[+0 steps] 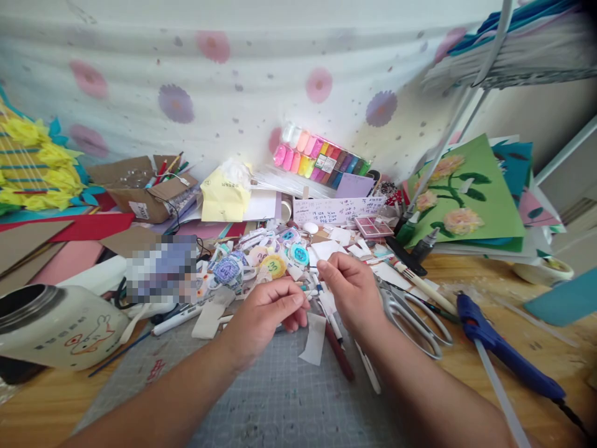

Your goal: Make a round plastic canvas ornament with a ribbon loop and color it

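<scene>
Over the cluttered back edge of the grey cutting mat, my left hand has its fingers curled in, thumb against the index finger. Whatever may be between them is too small or hidden to name. My right hand is closed in a pinch to the right, a short gap away, and what it grips cannot be made out. Just below the left fingertips lies a whitish translucent strip. A dark red stick and a white pen lie between my forearms. Grey-handled scissors rest beside my right wrist.
Behind my hands is a heap of small round decorated pieces, pens and paper scraps. A blue glue gun lies at right, a cream jar on its side at left. Packed coloured clay and a cardboard box stand behind.
</scene>
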